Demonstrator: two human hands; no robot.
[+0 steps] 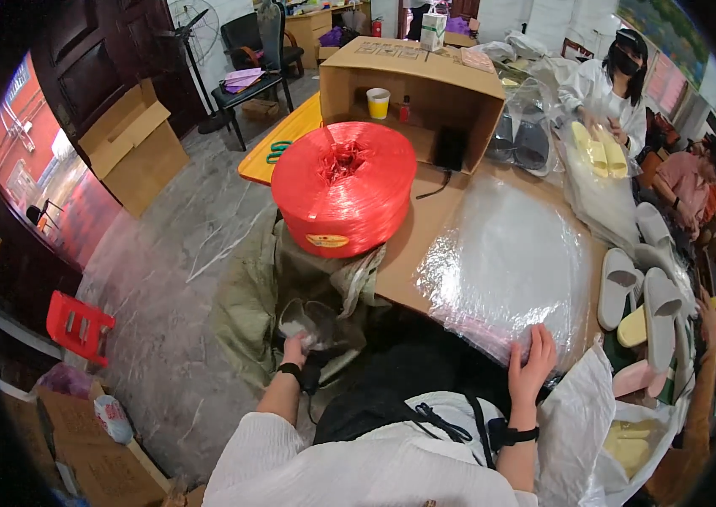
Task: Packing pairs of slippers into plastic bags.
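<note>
My left hand [294,348] reaches down at the mouth of a big olive woven sack [244,317]. Its fingers are closed on the near end of a clear bag of dark grey slippers [314,321]; part of the grip is hidden. My right hand [533,363] lies with fingers outstretched on the near edge of a stack of clear plastic bags [514,253], touching its pinkish border. The stack rests flat on a cardboard-covered table [400,283]. Just beyond the sack, at the table's left side, stands a large roll of red plastic twine [345,190].
An open carton [413,63] at the back holds a yellow cup [378,103]. Green-handled scissors [277,151] lie left of the twine. Loose slippers [660,304] pile up on the right above a white sack [577,406]. A co-worker [620,84] holds bagged yellow slippers [598,152].
</note>
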